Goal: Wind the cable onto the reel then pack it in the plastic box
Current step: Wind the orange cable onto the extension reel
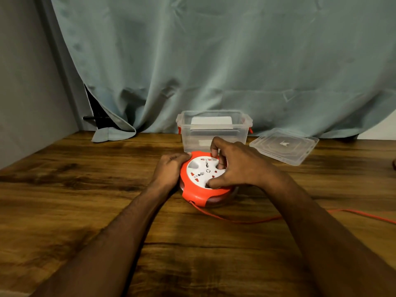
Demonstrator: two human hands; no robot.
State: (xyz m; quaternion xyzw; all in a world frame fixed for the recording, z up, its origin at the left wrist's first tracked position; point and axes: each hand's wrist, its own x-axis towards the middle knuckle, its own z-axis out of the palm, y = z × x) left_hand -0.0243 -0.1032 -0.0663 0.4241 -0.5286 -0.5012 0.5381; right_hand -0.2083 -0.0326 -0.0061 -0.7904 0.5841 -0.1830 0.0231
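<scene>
An orange cable reel (pixel 196 195) with a white socket face lies flat on the wooden table. My left hand (pixel 169 168) grips its left rim. My right hand (pixel 233 166) rests on top, fingers pressed into the recesses of the white face. An orange cable (pixel 246 221) leaves the reel's front and trails off to the right across the table. Just behind the reel stands the clear plastic box (pixel 214 129), open, with orange latches. Its clear lid (pixel 284 145) lies flat to the right of it.
A grey-green curtain (pixel 214 61) hangs along the table's far edge, right behind the box. A grey wall (pixel 25 82) borders the left side. The wooden table (pixel 85 189) stretches wide to the left and toward me.
</scene>
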